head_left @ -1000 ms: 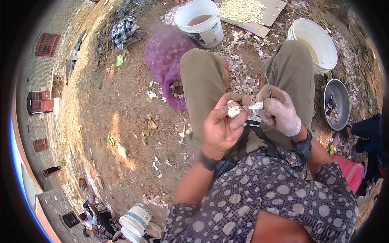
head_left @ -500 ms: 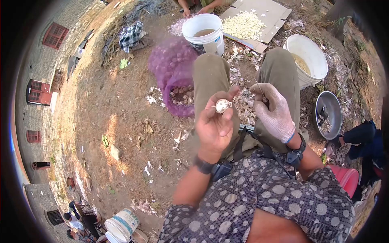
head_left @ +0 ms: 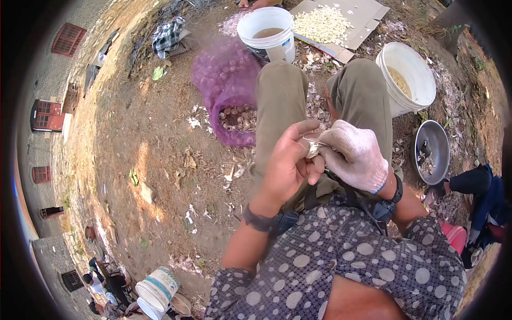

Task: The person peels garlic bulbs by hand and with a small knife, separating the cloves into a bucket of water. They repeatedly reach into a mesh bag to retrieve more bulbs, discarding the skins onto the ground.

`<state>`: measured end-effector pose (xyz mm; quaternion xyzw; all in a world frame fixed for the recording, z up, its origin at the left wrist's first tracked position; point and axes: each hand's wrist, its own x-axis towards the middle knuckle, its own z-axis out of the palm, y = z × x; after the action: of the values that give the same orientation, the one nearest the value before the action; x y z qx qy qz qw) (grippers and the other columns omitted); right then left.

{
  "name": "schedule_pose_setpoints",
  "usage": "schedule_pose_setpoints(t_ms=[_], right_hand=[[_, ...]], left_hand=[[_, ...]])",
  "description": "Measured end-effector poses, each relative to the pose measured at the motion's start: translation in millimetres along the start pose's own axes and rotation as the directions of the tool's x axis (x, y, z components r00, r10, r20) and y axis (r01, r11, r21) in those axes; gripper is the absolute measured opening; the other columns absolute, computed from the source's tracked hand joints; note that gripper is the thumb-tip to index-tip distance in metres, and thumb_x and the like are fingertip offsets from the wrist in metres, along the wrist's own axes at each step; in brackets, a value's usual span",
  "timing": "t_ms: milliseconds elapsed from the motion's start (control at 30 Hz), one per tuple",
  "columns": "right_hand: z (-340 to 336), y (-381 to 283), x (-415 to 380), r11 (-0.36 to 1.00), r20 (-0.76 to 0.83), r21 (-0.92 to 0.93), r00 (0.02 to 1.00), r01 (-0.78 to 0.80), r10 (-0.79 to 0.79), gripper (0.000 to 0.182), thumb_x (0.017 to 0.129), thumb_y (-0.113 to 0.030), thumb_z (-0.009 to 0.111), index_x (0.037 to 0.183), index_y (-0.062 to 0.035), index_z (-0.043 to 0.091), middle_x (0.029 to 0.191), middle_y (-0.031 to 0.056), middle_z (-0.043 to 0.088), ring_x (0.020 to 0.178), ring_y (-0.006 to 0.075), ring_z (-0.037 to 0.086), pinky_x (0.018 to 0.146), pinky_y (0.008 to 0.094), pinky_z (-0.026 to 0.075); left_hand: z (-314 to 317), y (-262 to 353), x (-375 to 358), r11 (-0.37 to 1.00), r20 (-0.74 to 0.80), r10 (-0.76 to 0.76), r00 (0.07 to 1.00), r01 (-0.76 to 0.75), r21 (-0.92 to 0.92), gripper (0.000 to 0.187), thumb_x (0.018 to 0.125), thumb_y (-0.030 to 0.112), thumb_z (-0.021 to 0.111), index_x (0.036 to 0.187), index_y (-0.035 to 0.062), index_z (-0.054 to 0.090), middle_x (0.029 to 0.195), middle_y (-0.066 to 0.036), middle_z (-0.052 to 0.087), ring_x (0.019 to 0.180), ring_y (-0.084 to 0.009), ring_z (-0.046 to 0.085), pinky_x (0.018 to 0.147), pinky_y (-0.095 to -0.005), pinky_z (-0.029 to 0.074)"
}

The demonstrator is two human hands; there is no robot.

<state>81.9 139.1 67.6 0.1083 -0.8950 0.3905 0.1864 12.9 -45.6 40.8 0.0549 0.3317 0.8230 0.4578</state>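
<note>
My bare left hand has its fingers closed around a whitish garlic bulb in front of my knees. My right hand, in a white knit glove with a blue cuff edge, meets it at the bulb. Its fingers pinch a thin pointed metal tool, whose slim tip crosses the top of the bulb; the rest is hidden in the glove. Left of my knees lies a purple mesh bag, open toward me, with many garlic bulbs inside.
A white bucket of brownish water stands ahead, beside peeled cloves on flattened cardboard. Another white bucket and a metal bowl are on the right. Another person's hands show at the top; garlic skins litter the ground.
My hands have come together: the gloved right hand moved left with the pointed tool, onto the garlic bulb. My left fingers have curled further around the bulb. The view has shifted slightly.
</note>
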Motion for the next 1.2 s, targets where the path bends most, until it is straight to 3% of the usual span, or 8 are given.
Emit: schedule_pose_setpoints(t_ms=[367, 567, 767, 900, 933, 1033, 1067, 1200], right_hand=[[13.0, 47.8, -16.4, 0.911, 0.189, 0.322, 0.96, -0.259, 0.206, 0.013, 0.085, -0.01, 0.069, 0.093, 0.0003, 0.069, 0.075, 0.0149, 0.065, 0.064, 0.0277, 0.065, 0.061, 0.0384, 0.053], [4.4, 53.1, -21.0, 0.396, 0.429, 0.727, 0.821, -0.561, 0.377, 0.015, 0.091, -0.014, 0.066, 0.097, -0.0002, 0.068, 0.082, 0.0, 0.063, 0.066, 0.0067, 0.054, 0.056, 0.0254, 0.044], [6.5, 71.4, -25.4, 0.013, 0.288, 0.928, 0.742, -0.371, 0.605, 0.021, 0.099, -0.017, 0.061, 0.112, -0.0008, 0.062, 0.076, -0.0018, 0.055, 0.059, 0.0059, 0.049, 0.05, 0.0201, 0.035], [-0.7, 65.3, -15.1, 0.078, 0.192, 0.914, 0.593, -0.399, 0.782, 0.021, 0.104, -0.018, 0.058, 0.116, -0.0012, 0.059, 0.078, -0.0012, 0.054, 0.058, 0.0061, 0.046, 0.048, 0.0207, 0.035], [-10.7, 77.2, -16.8, 0.05, 0.278, 0.919, 0.729, -0.392, 0.626, 0.025, 0.101, -0.018, 0.062, 0.119, -0.0004, 0.059, 0.087, 0.0003, 0.059, 0.065, 0.0095, 0.054, 0.056, 0.023, 0.046], [-25.6, 63.7, -1.7, 0.654, 0.104, 0.554, 0.822, -0.516, 0.56, 0.026, 0.097, -0.017, 0.068, 0.117, 0.0001, 0.062, 0.092, -0.0002, 0.061, 0.073, 0.0138, 0.06, 0.068, 0.0266, 0.053], [-16.4, 61.6, 1.3, 0.75, -0.062, 0.559, 0.884, -0.353, 0.463, 0.03, 0.091, -0.012, 0.074, 0.116, 0.0001, 0.065, 0.096, 0.0038, 0.067, 0.077, 0.0169, 0.065, 0.074, 0.0307, 0.055], [-36.0, 40.5, 19.8, 0.884, 0.257, 0.376, 0.948, -0.277, 0.188, 0.04, 0.084, -0.007, 0.079, 0.122, -0.0034, 0.067, 0.102, 0.0129, 0.073, 0.081, 0.02, 0.072, 0.072, 0.0344, 0.057]], left_hand=[[-3.2, 15.4, 13.7, 0.583, 0.07, -0.126, 0.99, 0.017, 0.812, 0.05, 0.096, 0.003, 0.042, 0.146, -0.0015, 0.041, 0.1, -0.011, 0.062, 0.068, -0.0111, 0.058, 0.063, -0.0288, 0.049], [-19.2, -8.3, 25.7, 0.112, 0.193, 0.129, 0.973, -0.207, 0.972, 0.05, 0.091, 0.004, 0.048, 0.141, -0.0007, 0.045, 0.104, -0.017, 0.063, 0.094, -0.0209, 0.064, 0.087, -0.0348, 0.051], [-14.9, 1.4, 18.7, 0.359, 0.004, 0.044, 0.999, -0.02, 0.933, 0.044, 0.091, 0.002, 0.054, 0.135, -0.0024, 0.051, 0.107, -0.014, 0.064, 0.088, -0.0178, 0.064, 0.078, -0.0316, 0.052], [-11.7, 13.9, 7.9, 0.665, -0.1, -0.058, 0.993, 0.113, 0.738, 0.045, 0.091, -0.001, 0.058, 0.136, -0.0034, 0.052, 0.107, -0.01, 0.064, 0.071, -0.0098, 0.06, 0.062, -0.0247, 0.049], [-10.5, 19.1, 6.2, 0.708, -0.092, -0.054, 0.994, 0.103, 0.699, 0.046, 0.091, -0.002, 0.058, 0.136, -0.0036, 0.052, 0.106, -0.009, 0.064, 0.067, -0.008, 0.058, 0.058, -0.0231, 0.047], [-7.2, 31.6, 4.3, 0.807, -0.128, -0.097, 0.987, 0.153, 0.57, 0.048, 0.091, 0.001, 0.061, 0.137, -0.0045, 0.051, 0.105, -0.01, 0.064, 0.063, -0.0092, 0.058, 0.058, -0.024, 0.048], [-6.4, 33.7, 5.1, 0.826, -0.118, -0.101, 0.988, 0.15, 0.544, 0.048, 0.091, 0.002, 0.063, 0.137, -0.005, 0.051, 0.104, -0.01, 0.064, 0.063, -0.0101, 0.059, 0.059, -0.0241, 0.049], [-3.2, 41.8, 16.8, 0.846, -0.068, -0.205, 0.976, 0.212, 0.489, 0.048, 0.093, 0.002, 0.06, 0.139, -0.0082, 0.047, 0.097, -0.009, 0.064, 0.065, -0.012, 0.063, 0.061, -0.0257, 0.051]])
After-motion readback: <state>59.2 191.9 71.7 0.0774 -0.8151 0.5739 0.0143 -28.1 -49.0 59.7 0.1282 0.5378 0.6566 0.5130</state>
